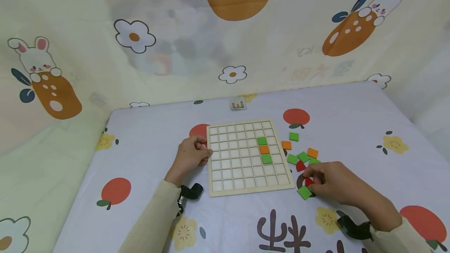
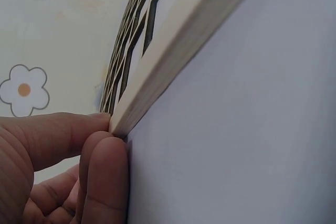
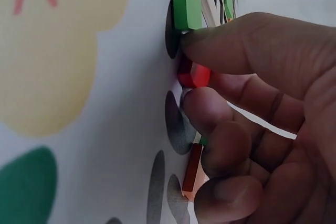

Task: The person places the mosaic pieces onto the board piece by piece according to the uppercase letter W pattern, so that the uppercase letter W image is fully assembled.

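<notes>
Table [image 1: 147, 143] with fruit-print cloth; wooden grid board [image 1: 239, 167] at center. Left hand [image 1: 190, 157] at board's 9 o'clock, curled fingers touching its edge. Right hand [image 1: 334, 182] at 4 o'clock, pinching red piece [image 1: 308, 182] beside green square [image 1: 304, 192].

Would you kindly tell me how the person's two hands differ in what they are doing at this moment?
The left hand rests against the left edge of the wooden grid board, fingertips touching its rim; the right hand pinches a red tile among the loose tiles right of the board. The left grips nothing; the right's fingers curl round the tile. Both sit low on the tablecloth.
</notes>
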`<state>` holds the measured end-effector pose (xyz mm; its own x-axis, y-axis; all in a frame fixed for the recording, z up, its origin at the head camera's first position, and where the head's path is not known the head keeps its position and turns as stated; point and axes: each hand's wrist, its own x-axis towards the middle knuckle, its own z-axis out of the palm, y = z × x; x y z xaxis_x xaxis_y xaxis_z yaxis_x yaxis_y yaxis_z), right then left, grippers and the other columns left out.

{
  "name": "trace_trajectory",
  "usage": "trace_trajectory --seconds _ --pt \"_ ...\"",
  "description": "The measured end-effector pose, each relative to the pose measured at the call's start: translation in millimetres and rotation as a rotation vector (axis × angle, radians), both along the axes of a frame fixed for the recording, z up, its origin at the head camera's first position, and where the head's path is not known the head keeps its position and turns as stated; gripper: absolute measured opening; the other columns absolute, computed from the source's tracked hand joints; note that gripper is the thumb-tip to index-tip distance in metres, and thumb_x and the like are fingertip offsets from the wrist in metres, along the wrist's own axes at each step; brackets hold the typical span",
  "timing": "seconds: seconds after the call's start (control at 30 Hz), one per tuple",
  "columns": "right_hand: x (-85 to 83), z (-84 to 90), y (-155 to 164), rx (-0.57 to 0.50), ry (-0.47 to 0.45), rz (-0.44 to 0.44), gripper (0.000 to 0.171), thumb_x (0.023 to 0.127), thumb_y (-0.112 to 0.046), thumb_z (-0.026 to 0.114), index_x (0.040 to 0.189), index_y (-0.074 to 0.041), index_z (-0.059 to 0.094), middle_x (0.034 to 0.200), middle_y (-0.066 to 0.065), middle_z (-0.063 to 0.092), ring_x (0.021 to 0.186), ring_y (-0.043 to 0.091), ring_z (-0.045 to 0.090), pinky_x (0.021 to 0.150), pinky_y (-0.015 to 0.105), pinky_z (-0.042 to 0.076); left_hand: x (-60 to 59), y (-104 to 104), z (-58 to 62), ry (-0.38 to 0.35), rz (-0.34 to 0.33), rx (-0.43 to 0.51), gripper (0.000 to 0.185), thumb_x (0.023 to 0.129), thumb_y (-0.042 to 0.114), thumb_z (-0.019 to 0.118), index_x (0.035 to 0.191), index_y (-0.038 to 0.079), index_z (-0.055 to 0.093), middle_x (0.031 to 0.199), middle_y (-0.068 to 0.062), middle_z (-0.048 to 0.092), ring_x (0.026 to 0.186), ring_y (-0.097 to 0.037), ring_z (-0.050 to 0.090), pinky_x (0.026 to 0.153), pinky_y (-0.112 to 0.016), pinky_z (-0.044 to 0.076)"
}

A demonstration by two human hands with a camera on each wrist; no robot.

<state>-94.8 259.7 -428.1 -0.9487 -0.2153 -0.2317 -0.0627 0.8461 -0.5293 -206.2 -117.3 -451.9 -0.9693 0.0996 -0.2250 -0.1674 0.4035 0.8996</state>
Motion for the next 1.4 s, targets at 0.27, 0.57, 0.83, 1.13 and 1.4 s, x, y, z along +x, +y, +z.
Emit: trace_trajectory --seconds 0.27,0.57,0.83,1.13,1.4 --pt "2.4 -1.2 0.6 -0.03 0.036 -0.024 0.019 0.077 -0.01 0.079 0.092 -0.014 0.068 0.072 -0.005 0.055 0.07 0.014 0.051 0.055 0.021 0.046 0.4 0.7 -1.2 0.011 0.0 -0.009 0.038 0.082 0.007 0.077 0.115 0.005 0.059 0.083 -0.01 0.061 0.061 -0.017 0.062 0.057 -0.027 0.057" --pt "0.2 1.1 12.1 -0.194 0.028 -0.036 0.012 0.084 -0.007 0.07 0.095 -0.012 0.069 0.075 -0.001 0.061 0.061 0.012 0.056 0.052 0.024 0.05 1.0 -0.6 0.6 0.007 -0.007 0.007 0.038 0.082 0.007 0.077 0.115 0.005 0.059 0.084 -0.01 0.061 0.063 -0.018 0.063 0.059 -0.029 0.058" --pt "-9.5 2.9 8.9 -0.368 -0.107 -0.137 0.019 0.088 -0.018 0.071 0.101 -0.005 0.068 0.082 0.007 0.068 0.067 0.02 0.064 0.057 0.03 0.054 0.5 -0.1 1.5 -0.017 -0.003 -0.003 0.037 0.082 0.008 0.077 0.115 0.005 0.059 0.084 -0.011 0.059 0.064 -0.019 0.063 0.06 -0.029 0.058" --pt "-27.4 2.5 -18.3 -0.551 -0.177 -0.182 0.023 0.091 -0.014 0.067 0.104 0.004 0.065 0.086 0.014 0.07 0.072 0.026 0.069 0.067 0.033 0.06 -0.1 -0.6 2.6 -0.015 0.0 -0.007 0.037 0.082 0.007 0.076 0.114 0.005 0.059 0.084 -0.011 0.059 0.065 -0.019 0.064 0.06 -0.029 0.058" --pt "-36.9 -1.3 -38.1 -0.631 -0.245 -0.229 0.026 0.09 -0.014 0.069 0.105 0.007 0.063 0.087 0.015 0.07 0.074 0.025 0.07 0.068 0.033 0.06 0.9 -0.1 2.2 -0.022 0.0 0.003 0.038 0.081 0.007 0.077 0.115 0.005 0.058 0.084 -0.011 0.059 0.064 -0.019 0.063 0.06 -0.029 0.058"
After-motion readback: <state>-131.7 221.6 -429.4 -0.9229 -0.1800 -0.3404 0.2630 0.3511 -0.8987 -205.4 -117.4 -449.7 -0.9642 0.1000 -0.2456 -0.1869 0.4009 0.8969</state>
